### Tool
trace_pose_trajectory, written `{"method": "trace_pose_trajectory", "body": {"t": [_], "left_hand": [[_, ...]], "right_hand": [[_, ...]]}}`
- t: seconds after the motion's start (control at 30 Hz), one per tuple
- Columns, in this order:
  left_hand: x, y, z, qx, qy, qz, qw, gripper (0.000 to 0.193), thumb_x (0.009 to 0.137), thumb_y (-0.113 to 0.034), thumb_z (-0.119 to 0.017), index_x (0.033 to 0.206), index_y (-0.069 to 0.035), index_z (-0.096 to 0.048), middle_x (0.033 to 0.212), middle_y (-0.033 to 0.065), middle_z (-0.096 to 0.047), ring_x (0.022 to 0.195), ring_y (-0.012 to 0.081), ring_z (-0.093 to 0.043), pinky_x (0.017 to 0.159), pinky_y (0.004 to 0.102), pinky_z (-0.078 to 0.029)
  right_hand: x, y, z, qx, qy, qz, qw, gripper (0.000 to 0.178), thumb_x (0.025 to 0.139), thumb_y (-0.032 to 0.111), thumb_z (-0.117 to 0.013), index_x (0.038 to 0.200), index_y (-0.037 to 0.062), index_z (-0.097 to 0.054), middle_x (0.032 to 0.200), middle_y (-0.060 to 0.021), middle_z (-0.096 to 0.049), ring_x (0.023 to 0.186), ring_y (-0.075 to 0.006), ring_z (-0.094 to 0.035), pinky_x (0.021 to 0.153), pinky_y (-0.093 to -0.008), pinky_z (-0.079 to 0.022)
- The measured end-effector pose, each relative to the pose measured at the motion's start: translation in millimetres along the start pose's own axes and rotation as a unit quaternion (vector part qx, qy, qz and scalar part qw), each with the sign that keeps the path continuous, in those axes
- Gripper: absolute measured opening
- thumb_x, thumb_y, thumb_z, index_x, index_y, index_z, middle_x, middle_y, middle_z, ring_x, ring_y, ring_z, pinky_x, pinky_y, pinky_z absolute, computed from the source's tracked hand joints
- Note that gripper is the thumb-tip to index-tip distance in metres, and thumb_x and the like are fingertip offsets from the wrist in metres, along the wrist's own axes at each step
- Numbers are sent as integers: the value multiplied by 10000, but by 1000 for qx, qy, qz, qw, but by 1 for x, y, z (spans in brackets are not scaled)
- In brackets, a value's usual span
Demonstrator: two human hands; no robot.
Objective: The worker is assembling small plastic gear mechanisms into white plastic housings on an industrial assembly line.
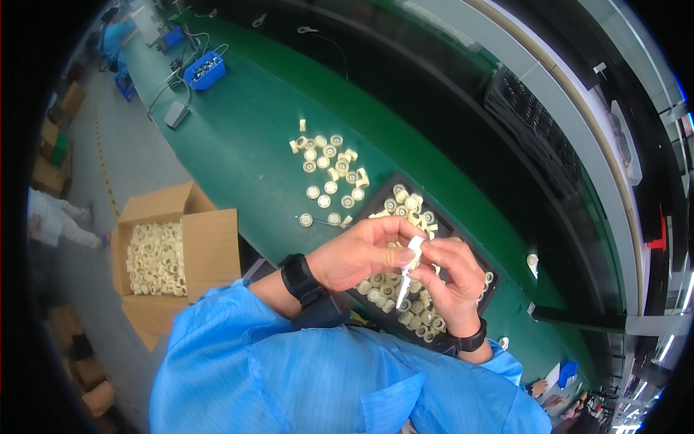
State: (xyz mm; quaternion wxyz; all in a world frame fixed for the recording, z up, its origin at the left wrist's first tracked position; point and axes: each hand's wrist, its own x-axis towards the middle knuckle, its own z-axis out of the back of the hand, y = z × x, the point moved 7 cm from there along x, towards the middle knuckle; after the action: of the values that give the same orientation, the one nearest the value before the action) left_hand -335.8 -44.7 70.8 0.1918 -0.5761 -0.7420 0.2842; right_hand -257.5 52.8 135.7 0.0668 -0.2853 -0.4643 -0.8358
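Observation:
In front of my chest, my left hand [354, 253] and my right hand [457, 281] meet on a small white plastic piece with a round head and a narrow tail [403, 291]. Thumb and fingers of both hands pinch its head, and the tail points down toward me. My fingers partly hide the head, so I cannot tell whether a second part is in it. Under my hands lies a black tray [450, 221] holding many cream round plastic parts [376, 294].
More cream round parts [323, 162] lie loose on the green table [238, 145]. At left stands an open cardboard box [211, 246] full of them. A blue bin [204, 71] with small parts sits farther off. Similar white pieces [533, 265] lie right. Other people are nearby.

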Motion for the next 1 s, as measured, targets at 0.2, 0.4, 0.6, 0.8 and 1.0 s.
{"method": "trace_pose_trajectory", "body": {"t": [0.2, 0.4, 0.6, 0.8, 1.0], "left_hand": [[5, -17, -9, -59, -45, -38, 997, 348, 932, -131, -604, 1250, -42, -492, 1207, 92, -576, 1112, 199, -588, 952, 347, -482], [26, 4, 12, 25, -101, -35, 994, 249, 963, -225, -576, 1129, -41, -559, 1130, 76, -605, 1002, 171, -630, 874, 297, -524], [26, 16, 42, 98, -137, 118, 979, 394, 988, -283, -515, 1297, -39, -490, 1273, 103, -557, 1012, 257, -664, 834, 303, -541], [7, -49, 136, 138, -291, 8, 946, 241, 942, -210, -567, 1107, -39, -605, 1071, 89, -651, 918, 231, -680, 793, 292, -539], [25, -117, 229, 605, -429, -84, 665, 217, 818, -140, -643, 980, 1, -619, 951, 102, -641, 849, 258, -626, 739, 360, -507]], "right_hand": [[-1, -20, -5, 33, 3, -90, 995, 660, 739, 119, -787, 1318, -4, -493, 1340, -163, -471, 1167, -266, -527, 952, -371, -464], [-6, -68, -15, 207, -29, -242, 948, 419, 909, 118, -619, 1275, -39, -488, 1391, -187, -458, 1290, -262, -452, 1056, -394, -378], [32, -115, 75, 562, -138, -250, 776, 288, 983, 228, -505, 1145, -10, -525, 829, -77, -648, 572, -151, -594, 511, -258, -478], [86, -171, 178, -537, -75, -122, 831, 395, 845, 176, -666, 1220, 83, -584, 1167, -162, -625, 1061, -357, -599, 850, -383, -508], [76, -326, 75, -463, 210, -142, 849, 503, 741, 313, -753, 1163, 110, -570, 982, -132, -593, 937, -339, -574, 810, -444, -481]]}}
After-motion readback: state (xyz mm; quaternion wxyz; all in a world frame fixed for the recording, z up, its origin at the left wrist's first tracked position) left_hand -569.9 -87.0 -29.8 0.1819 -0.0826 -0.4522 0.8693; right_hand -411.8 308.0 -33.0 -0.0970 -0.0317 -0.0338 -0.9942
